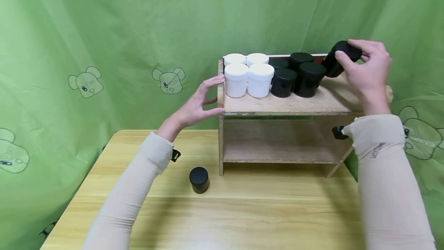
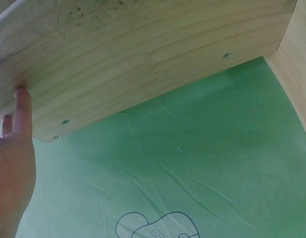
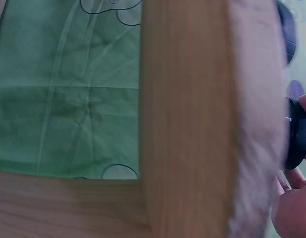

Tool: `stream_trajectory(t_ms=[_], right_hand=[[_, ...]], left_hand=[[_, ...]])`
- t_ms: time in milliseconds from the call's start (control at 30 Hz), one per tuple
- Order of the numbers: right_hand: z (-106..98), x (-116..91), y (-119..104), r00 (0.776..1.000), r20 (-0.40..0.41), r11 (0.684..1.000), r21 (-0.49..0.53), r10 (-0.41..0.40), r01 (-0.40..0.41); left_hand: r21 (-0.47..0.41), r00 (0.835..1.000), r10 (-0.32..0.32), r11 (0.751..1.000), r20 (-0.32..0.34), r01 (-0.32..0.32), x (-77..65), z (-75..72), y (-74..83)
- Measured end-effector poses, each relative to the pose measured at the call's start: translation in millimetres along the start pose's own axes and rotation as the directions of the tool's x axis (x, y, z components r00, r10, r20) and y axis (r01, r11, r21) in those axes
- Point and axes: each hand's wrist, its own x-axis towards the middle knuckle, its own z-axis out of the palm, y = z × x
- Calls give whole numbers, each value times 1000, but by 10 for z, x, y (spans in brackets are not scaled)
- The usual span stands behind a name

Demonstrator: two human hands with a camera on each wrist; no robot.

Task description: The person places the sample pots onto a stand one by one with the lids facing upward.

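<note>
In the head view my right hand (image 1: pixel 369 65) grips a black jar (image 1: pixel 335 63) by its lid end, tilted over the right part of the wooden shelf (image 1: pixel 277 105). The right wrist view catches only part of that jar (image 3: pixel 296 134) at its right edge. My left hand (image 1: pixel 195 105) touches the shelf's left side panel, fingers and thumb spread; the left wrist view shows fingers against the panel (image 2: pixel 143 54). Along the shelf top, white jars (image 1: pixel 236 81) stand in two rows at the left. Several black jars (image 1: pixel 310 80) stand beside them, near the held one.
One black jar (image 1: pixel 199 180) stands upright on the wooden table (image 1: pixel 270 211), left of the shelf's front leg. A lower board (image 1: pixel 277 140) spans the shelf beneath the top. Green curtain (image 1: pixel 138 30) hangs behind and at both sides.
</note>
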Motion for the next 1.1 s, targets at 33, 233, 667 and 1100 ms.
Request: stream_trajectory(t_ms=[33, 233, 667, 1100], right_hand=[[24, 26, 19, 1000, 20, 1000, -15, 1, -1], [129, 90, 103, 995, 95, 999, -37, 11, -8], [220, 85, 252, 988, 153, 990, -138, -14, 36], [170, 120, 276, 976, 218, 988, -151, 20, 13]], left_hand=[[1, 1000, 1, 1000, -2, -1, -1, 1, -1], [4, 1000, 4, 1000, -5, -4, 9, 6, 9], [2, 1000, 0, 1000, -5, 0, 25, 37, 18], [11, 1000, 1, 1000, 1, -1, 69, 50, 30]])
